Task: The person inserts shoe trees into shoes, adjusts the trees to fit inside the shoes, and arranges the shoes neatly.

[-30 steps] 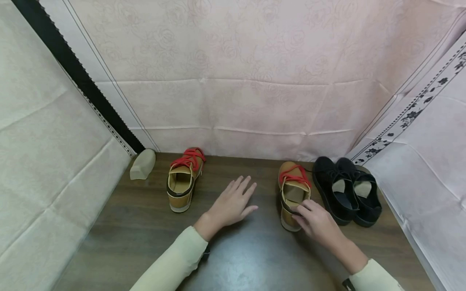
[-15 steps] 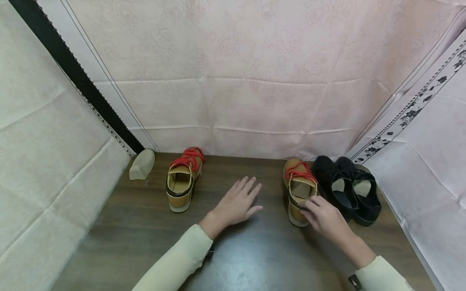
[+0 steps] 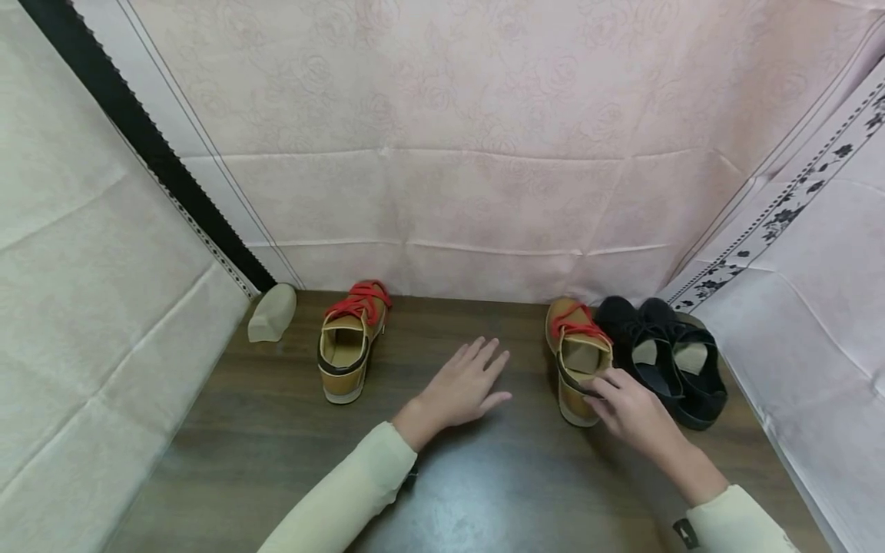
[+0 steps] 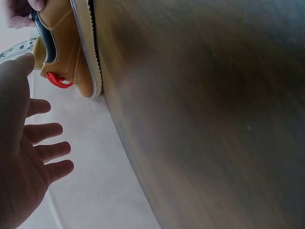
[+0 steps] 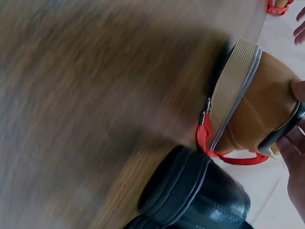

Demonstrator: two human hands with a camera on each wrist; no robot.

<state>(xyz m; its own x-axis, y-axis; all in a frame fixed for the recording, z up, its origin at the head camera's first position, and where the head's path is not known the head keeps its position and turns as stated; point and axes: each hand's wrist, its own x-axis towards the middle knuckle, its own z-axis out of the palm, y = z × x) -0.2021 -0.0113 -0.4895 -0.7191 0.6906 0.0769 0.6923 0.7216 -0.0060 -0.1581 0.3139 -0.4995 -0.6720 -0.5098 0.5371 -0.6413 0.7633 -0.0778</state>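
With thumb and fingertips my right hand [image 3: 638,415] pinches the heel collar of a tan shoe [image 3: 571,404] with red laces. The right wrist view shows that shoe [image 5: 261,102] side-on, its ribbed sole just above or on the floor; I cannot tell which. A red lace [image 5: 204,136] hangs down by its toe. My left hand [image 3: 462,388] is held palm down with fingers spread, left of that shoe and apart from it. Further left, a matching tan shoe [image 3: 344,378] with red laces stands against the back cloth. In the left wrist view my left hand [image 4: 28,143] holds nothing.
Two black shoes [image 3: 615,319] stand side by side right next to the held tan shoe. A cream, rounded block [image 3: 271,313] lies in the back left corner. Cloth-covered walls [image 3: 442,200] bound the dark wooden floor [image 3: 276,461] at the back and both sides.
My right hand has brought the tan shoe to the right and slightly back, close against the black shoes. My left hand has drifted a little to the right.
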